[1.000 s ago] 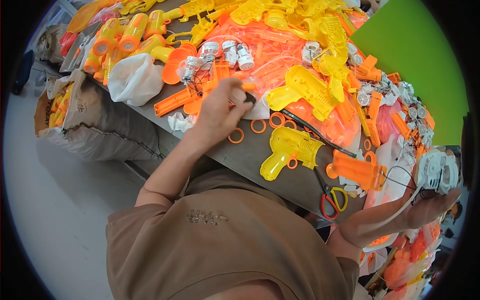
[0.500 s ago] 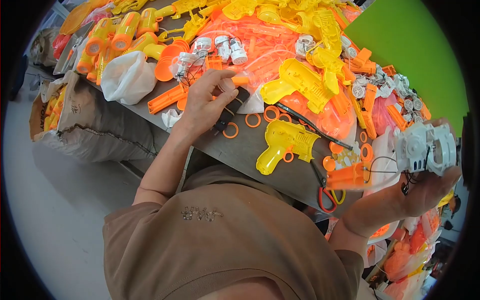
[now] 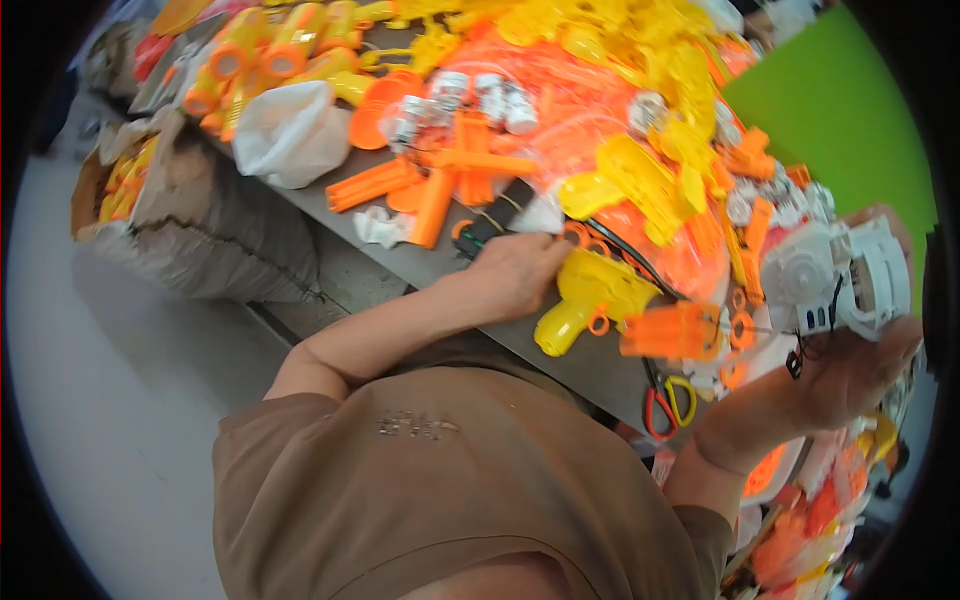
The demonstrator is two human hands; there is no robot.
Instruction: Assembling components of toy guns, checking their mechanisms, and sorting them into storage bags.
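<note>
My left hand (image 3: 515,275) is low over the table with its fingers closed, fingertips beside an orange ring (image 3: 577,234). Whatever they grip, if anything, is hidden. Just right of it lies a yellow toy-gun shell half (image 3: 605,285) with a small orange trigger-like ring (image 3: 599,325). On the right, my raised right hand (image 3: 850,385) is closed around a white plastic mechanism (image 3: 800,275). From that mechanism an orange box-shaped part (image 3: 670,332) hangs on thin wires, blurred. A black bar (image 3: 497,215) with a band around it lies behind my left hand.
Scissors (image 3: 668,405) with red and yellow handles lie at the table's near edge. Yellow shells (image 3: 640,185) and orange parts are heaped behind. A white bag (image 3: 290,135) stands left, a green board (image 3: 835,130) far right. A sack of yellow parts (image 3: 200,215) is beside the table.
My left hand has moved right and nearer to me, from the black bar to the rings; the clear round piece it held no longer shows. My right hand still holds the white mechanism.
</note>
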